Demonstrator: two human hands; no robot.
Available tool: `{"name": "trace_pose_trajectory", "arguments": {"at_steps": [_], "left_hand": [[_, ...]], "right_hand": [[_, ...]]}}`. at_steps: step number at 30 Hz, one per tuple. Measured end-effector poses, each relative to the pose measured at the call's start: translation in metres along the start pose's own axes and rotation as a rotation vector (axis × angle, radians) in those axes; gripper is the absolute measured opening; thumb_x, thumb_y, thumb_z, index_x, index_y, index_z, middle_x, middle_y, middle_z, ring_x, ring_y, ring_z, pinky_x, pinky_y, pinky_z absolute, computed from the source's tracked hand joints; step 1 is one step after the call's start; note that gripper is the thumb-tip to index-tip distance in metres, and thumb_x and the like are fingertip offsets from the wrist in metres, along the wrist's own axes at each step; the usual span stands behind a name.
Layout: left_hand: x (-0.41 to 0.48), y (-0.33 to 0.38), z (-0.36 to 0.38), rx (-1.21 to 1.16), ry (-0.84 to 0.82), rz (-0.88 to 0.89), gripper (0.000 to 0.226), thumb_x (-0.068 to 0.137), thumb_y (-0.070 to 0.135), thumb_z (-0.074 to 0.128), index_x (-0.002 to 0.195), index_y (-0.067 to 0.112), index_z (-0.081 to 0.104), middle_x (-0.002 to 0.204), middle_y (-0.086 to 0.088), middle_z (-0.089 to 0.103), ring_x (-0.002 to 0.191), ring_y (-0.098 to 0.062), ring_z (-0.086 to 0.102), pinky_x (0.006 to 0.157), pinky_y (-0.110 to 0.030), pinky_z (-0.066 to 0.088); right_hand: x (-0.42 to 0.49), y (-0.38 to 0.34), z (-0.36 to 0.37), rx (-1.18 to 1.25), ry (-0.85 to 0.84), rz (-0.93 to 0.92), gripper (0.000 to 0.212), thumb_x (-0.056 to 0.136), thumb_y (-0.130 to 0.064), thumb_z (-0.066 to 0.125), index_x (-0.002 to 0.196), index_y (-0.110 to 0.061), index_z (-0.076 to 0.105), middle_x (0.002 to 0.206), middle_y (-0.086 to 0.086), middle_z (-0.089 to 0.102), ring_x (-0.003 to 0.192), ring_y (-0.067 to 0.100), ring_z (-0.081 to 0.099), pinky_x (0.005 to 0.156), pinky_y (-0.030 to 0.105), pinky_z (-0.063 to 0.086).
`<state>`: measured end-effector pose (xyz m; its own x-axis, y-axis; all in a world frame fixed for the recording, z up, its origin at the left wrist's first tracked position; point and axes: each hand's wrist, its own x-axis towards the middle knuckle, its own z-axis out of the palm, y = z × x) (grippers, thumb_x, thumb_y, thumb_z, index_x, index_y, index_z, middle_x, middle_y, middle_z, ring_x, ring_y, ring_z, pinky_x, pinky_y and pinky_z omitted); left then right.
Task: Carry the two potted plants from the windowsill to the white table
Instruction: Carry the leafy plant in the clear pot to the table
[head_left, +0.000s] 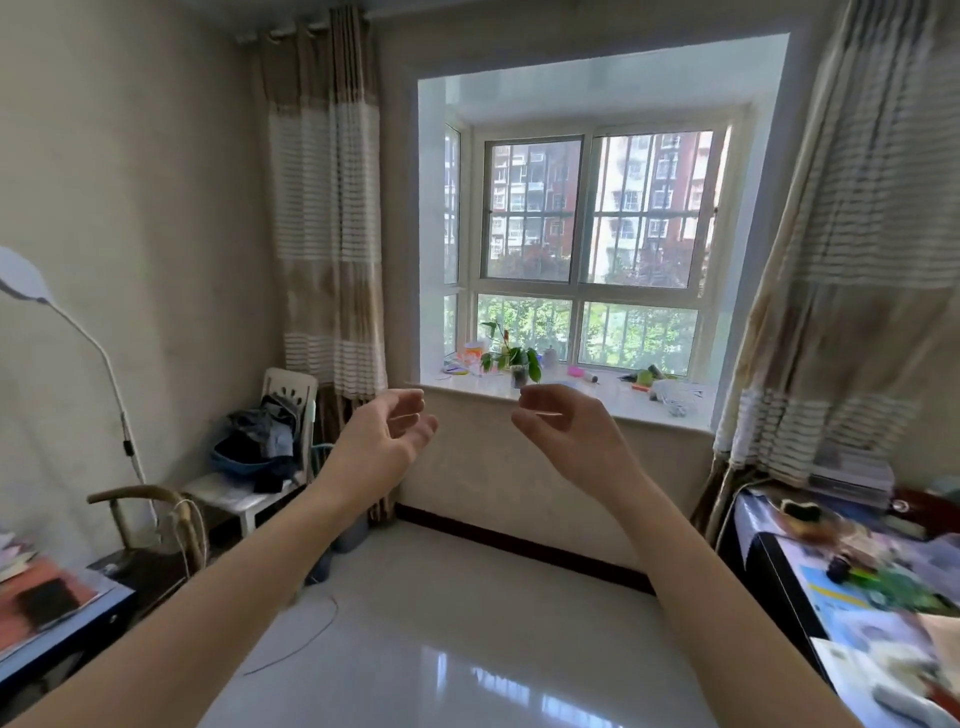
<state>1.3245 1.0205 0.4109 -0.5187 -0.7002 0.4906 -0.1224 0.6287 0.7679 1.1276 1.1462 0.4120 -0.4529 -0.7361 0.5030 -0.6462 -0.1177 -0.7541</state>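
A small leafy potted plant (513, 359) stands on the white windowsill (571, 396) left of its middle, in a dark pot. A second plant cannot be told apart among the clutter there. My left hand (387, 436) and my right hand (558, 427) are both raised in front of me, palms facing each other, fingers curled and apart, holding nothing. They hang well short of the sill, with floor between. No white table is in view.
Small colourful items (649, 379) litter the sill. A white chair (260, 467) piled with clothes stands at the left, with a floor lamp (104, 364) and a wooden chair (150, 519). A cluttered desk (857, 582) fills the right. Curtains (327, 208) flank the window. A cord (311, 629) lies on the glossy floor.
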Motion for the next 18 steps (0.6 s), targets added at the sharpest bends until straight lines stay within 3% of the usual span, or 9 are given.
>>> {"name": "trace_pose_trajectory", "arguments": {"at_steps": [4,9,14,18], "left_hand": [[0.067,-0.048,-0.007,-0.033,-0.007,0.010,0.040,0.091,0.028,0.064,0.129,0.019,0.056,0.119,0.008,0.064,0.110,-0.004,0.058,0.082,-0.008,0.039],[0.148,-0.088,-0.003,-0.068,-0.032,0.023,0.041,0.090,0.026,0.066,0.128,0.015,0.058,0.118,0.006,0.066,0.110,-0.008,0.060,0.092,-0.020,0.043],[0.210,-0.129,0.036,-0.098,-0.114,0.007,0.039,0.089,0.027,0.067,0.126,0.018,0.059,0.116,0.010,0.066,0.107,0.000,0.060,0.077,-0.010,0.042],[0.264,-0.154,0.066,-0.097,-0.123,-0.001,0.040,0.089,0.026,0.067,0.127,0.018,0.059,0.117,0.008,0.066,0.108,-0.004,0.061,0.078,-0.011,0.042]], "right_hand": [[0.055,0.021,0.023,-0.037,0.030,0.035,0.040,0.090,-0.040,0.070,0.126,-0.024,0.065,0.116,-0.015,0.068,0.100,-0.008,0.064,0.082,0.015,0.048],[0.116,0.047,0.044,-0.054,0.079,0.058,0.042,0.089,-0.043,0.069,0.128,-0.026,0.064,0.120,-0.018,0.068,0.101,-0.009,0.064,0.076,0.009,0.045],[0.173,0.091,0.058,-0.065,0.121,0.094,0.043,0.089,-0.045,0.069,0.126,-0.027,0.065,0.114,-0.019,0.067,0.100,-0.009,0.063,0.075,0.009,0.044],[0.221,0.134,0.059,-0.079,0.118,0.104,0.044,0.089,-0.046,0.069,0.127,-0.026,0.065,0.117,-0.018,0.068,0.103,-0.005,0.064,0.080,0.014,0.046]]}}
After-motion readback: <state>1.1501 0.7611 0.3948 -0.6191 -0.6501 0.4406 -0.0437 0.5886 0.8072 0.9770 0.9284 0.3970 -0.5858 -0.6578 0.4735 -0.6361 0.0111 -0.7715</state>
